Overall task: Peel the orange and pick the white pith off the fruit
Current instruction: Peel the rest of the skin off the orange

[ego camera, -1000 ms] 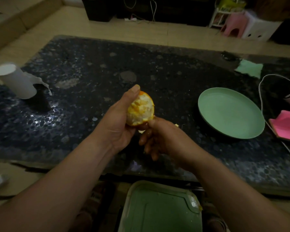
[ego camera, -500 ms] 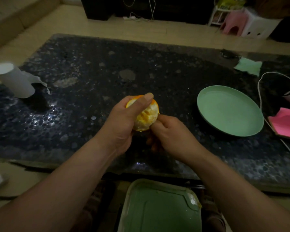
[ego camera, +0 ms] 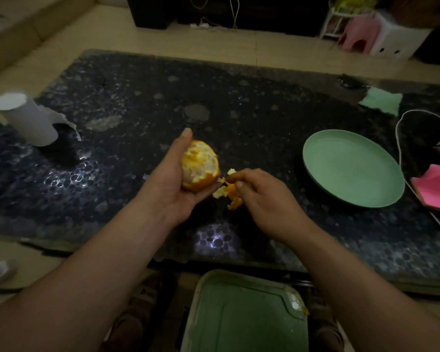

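Right hand (ego camera: 262, 196) pinches a torn peel (ego camera: 229, 193); left hand (ego camera: 174, 179) cups the orange (ego camera: 200, 165); peel might drop short of the bin (ego camera: 241, 316)

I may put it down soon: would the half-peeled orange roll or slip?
Probably rolls: the orange is round and the table looks flat and glossy. Its pithy, torn surface looks rough, so the left hand likely grips it without slipping.
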Tool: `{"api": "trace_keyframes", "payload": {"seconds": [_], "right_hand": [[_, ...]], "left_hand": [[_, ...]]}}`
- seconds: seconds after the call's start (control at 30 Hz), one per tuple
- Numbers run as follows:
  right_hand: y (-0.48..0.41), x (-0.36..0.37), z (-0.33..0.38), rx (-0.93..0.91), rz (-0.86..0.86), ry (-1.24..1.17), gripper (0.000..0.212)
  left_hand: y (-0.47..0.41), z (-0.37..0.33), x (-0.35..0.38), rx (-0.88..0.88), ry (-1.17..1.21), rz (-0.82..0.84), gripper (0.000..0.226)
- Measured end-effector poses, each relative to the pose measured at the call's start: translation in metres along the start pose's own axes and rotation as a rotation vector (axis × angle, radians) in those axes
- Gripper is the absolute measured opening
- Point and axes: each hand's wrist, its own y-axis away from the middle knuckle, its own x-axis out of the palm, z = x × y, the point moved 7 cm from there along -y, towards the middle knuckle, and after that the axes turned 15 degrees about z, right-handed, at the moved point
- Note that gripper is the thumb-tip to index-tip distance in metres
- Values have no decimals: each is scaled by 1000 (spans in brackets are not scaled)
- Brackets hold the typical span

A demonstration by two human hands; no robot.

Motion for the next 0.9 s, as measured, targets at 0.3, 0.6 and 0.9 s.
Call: {"api": "trace_keyframes", "payload": {"seconds": [0.3,0.6,0.9], "right_hand": [[8,21,19,84,59,-421,35],[13,2,22,2,40,-491,25],[18,-1,25,-4,-107,-215,11]], "left_hand": [[-2,8,8,5,-3,55,49],[-3,1,9,5,-440,141,73],[3,10,24,103,-451,136,53]]}}
